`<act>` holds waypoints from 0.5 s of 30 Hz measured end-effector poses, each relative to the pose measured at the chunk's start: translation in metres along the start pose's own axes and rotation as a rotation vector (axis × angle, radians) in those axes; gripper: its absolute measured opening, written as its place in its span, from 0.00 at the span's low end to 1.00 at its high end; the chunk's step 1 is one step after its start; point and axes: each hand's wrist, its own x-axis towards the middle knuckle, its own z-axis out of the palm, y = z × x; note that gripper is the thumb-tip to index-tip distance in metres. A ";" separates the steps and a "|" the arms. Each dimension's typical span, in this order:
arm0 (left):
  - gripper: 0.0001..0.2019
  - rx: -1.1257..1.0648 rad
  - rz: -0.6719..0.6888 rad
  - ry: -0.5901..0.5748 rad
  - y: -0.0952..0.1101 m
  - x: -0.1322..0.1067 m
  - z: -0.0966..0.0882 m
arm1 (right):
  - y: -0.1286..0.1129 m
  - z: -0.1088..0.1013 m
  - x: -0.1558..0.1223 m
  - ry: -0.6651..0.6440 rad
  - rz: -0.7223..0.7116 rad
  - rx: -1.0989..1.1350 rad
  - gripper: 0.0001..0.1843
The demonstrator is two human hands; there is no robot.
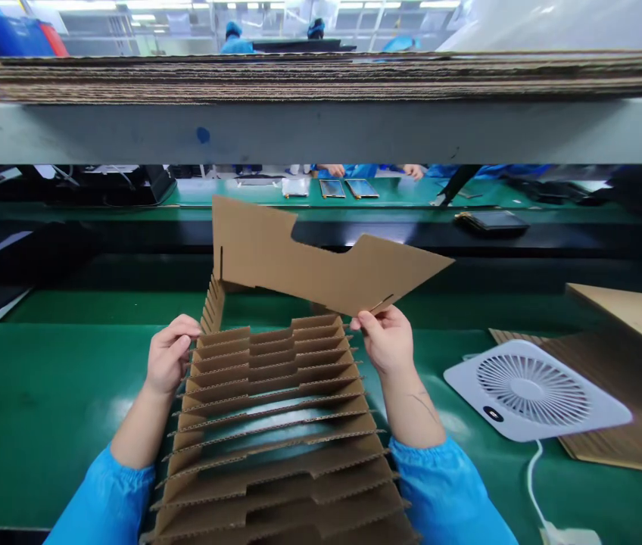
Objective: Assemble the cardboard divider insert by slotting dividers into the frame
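Note:
A partly filled cardboard divider grid (275, 435) stands in front of me, with several slotted cross pieces between two long side strips. My left hand (170, 352) is closed at its far left side, thumb and fingers pinching near the end of a cross piece. My right hand (386, 337) pinches a loose cardboard divider (298, 253) by its lower right edge, close to a slot. This divider has a notch in its top edge and is tilted above the far end of the grid. Its left end meets the left side strip (214, 304), where several open slots show.
A white square fan (531, 390) with a cable lies to the right, beside flat cardboard sheets (627, 401). Above, a grey shelf beam (321, 132) carries stacked cardboard (321, 79). Beyond are a dark device (494, 222) and co-workers' hands (412, 171).

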 end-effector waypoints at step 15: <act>0.23 0.284 -0.087 0.151 0.002 -0.002 0.005 | -0.011 0.021 -0.012 -0.051 0.007 -0.161 0.19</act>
